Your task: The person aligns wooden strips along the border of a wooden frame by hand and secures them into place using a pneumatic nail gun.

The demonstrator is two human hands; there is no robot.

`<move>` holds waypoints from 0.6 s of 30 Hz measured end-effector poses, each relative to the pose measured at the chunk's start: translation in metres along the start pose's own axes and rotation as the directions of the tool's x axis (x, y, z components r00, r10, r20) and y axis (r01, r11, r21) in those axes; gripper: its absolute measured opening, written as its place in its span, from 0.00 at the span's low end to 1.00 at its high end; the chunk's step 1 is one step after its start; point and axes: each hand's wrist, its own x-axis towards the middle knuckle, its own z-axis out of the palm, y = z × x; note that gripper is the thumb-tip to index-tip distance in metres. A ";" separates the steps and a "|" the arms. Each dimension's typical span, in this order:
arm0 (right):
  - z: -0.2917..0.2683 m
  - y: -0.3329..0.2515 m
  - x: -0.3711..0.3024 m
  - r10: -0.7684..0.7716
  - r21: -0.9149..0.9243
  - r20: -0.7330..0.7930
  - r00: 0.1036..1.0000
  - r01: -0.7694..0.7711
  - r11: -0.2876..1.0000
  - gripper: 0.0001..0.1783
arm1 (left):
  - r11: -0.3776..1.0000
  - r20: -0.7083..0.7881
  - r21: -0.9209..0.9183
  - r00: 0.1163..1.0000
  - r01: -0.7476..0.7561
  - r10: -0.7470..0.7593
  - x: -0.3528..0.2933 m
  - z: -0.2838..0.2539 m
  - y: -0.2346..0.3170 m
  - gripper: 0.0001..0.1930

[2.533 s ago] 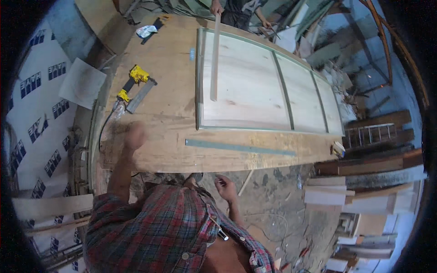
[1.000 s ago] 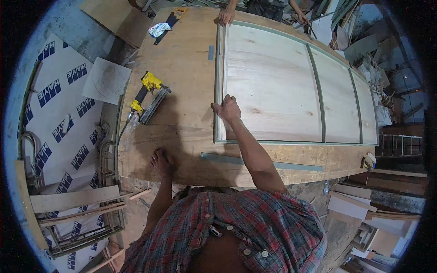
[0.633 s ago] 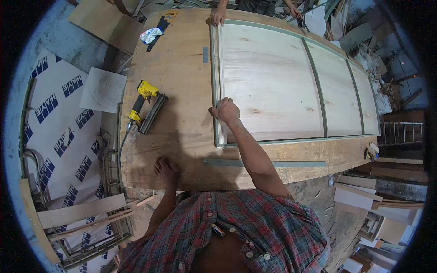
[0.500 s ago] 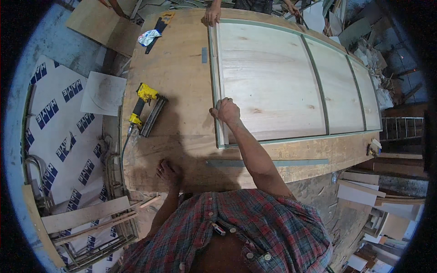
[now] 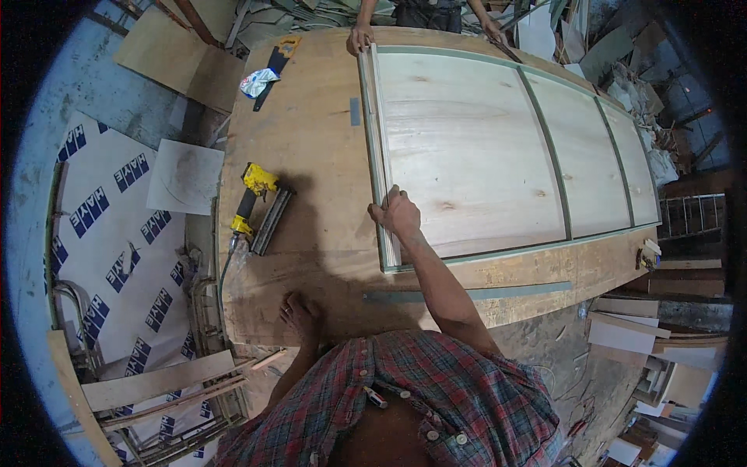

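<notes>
My right hand (image 5: 398,212) is closed on a pale wooden strip (image 5: 378,140) along the left end of a large framed panel (image 5: 482,148). The panel has pale wood sheeting, green-edged rails and crosspieces, and lies flat on the wooden worktable (image 5: 311,140). Close to the table's front edge, my left hand (image 5: 300,315) rests with loosely bent fingers and holds nothing. A yellow and black nail gun (image 5: 258,194) with a hose lies left of the panel. At the strip's far end is a co-worker's hand (image 5: 361,37).
A handsaw (image 5: 278,66) with a white and blue packet (image 5: 259,82) on it lies at the far left of the table. One long grey-green strip (image 5: 498,292) lies before the panel, and a short strip (image 5: 355,111) left of it. Offcuts (image 5: 622,335) are stacked at right.
My view has shifted, so the whole scene sits slightly lower. My right hand keeps its grip on the strip, and my left hand stays by the table's front edge.
</notes>
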 end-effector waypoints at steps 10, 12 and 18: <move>0.008 0.024 -0.001 -0.037 0.054 -0.125 0.992 0.044 0.998 0.40 | 0.999 0.115 -0.041 0.993 0.022 -0.017 0.009 -0.026 0.029 0.27; 0.006 0.025 -0.001 -0.058 0.026 -0.093 0.994 0.061 0.998 0.37 | 0.998 0.099 -0.061 0.995 -0.015 0.021 0.007 -0.023 0.025 0.29; 0.018 0.028 0.010 -0.137 0.052 -0.128 0.982 0.145 0.988 0.25 | 0.979 -0.044 0.195 0.998 0.057 -0.049 -0.009 0.012 0.000 0.29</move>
